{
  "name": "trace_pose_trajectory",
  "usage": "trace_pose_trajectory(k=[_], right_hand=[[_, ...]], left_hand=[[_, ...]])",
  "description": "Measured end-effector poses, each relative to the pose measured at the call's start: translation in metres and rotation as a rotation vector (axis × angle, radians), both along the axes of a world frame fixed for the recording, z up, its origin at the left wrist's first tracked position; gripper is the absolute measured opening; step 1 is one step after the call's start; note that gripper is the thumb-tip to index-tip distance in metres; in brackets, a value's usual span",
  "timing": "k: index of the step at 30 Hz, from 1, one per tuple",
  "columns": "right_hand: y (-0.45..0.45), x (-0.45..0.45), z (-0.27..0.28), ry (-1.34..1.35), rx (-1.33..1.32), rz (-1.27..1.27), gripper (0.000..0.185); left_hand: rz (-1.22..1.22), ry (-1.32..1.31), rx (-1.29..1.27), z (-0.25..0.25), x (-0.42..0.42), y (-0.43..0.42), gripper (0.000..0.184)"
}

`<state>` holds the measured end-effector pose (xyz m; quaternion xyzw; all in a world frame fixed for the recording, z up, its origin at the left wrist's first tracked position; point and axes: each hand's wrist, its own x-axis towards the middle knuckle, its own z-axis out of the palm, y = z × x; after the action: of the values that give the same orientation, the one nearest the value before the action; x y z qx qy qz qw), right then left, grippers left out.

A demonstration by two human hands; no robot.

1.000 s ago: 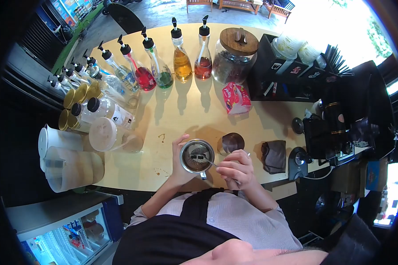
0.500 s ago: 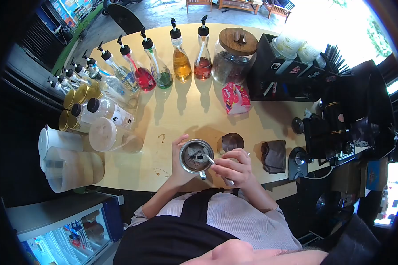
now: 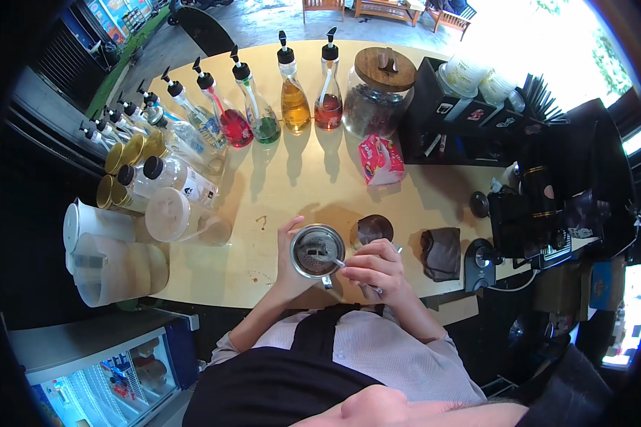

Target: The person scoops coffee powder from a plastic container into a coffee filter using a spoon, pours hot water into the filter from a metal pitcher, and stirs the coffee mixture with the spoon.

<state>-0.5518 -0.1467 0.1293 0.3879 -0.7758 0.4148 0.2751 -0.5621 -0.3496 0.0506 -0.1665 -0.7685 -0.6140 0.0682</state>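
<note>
A round metal cup (image 3: 318,251) with dark, frothy liquid inside stands near the table's front edge, its handle toward my body. My left hand (image 3: 290,263) wraps round the cup's left side. Between the fingers of my right hand (image 3: 377,269) is a thin metal spoon (image 3: 338,262), its far end dipping into the liquid. Just beyond my right hand is a dark round cup (image 3: 374,229). A folded dark cloth (image 3: 441,253) lies further right on the table.
Pump bottles (image 3: 294,96) of coloured liquid line the back and left. Jars (image 3: 169,215) and pitchers (image 3: 96,270) stand at the left. A wooden-lidded jar (image 3: 377,92), a pink packet (image 3: 381,160) and a black cup organizer (image 3: 456,107) are behind. Black machinery (image 3: 530,213) stands at the right.
The spoon has shifted about inside the metal cup, and my right hand has moved slightly left with it. My left hand keeps its place on the cup.
</note>
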Motion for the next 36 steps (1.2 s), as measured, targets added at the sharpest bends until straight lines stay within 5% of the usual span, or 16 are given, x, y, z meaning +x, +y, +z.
trace_pose_trajectory(k=[4,7,10,13,22,36], right_hand=[[-0.002,0.002,0.004,0.050,0.085,0.023,0.025],[-0.007,0.006,0.006,0.095,0.095,0.040,0.027],[-0.004,0.007,0.004,0.156,0.139,-0.093,0.028],[-0.003,0.010,0.007,0.107,0.113,-0.129,0.023],[0.007,0.030,-0.010,0.082,0.023,-0.178,0.025],[-0.009,0.053,-0.031,0.091,-0.023,-0.330,0.035]], left_hand=[[0.015,-0.027,-0.057,0.003,0.003,0.000,0.102],[0.105,-0.219,0.134,-0.004,0.006,0.005,0.077],[0.129,-0.159,0.097,0.005,0.005,0.003,0.081],[0.147,0.131,-0.278,0.014,0.006,0.001,0.091],[0.095,-0.082,0.065,-0.004,0.005,0.005,0.081],[0.095,0.029,0.073,0.001,-0.003,0.004,0.082]])
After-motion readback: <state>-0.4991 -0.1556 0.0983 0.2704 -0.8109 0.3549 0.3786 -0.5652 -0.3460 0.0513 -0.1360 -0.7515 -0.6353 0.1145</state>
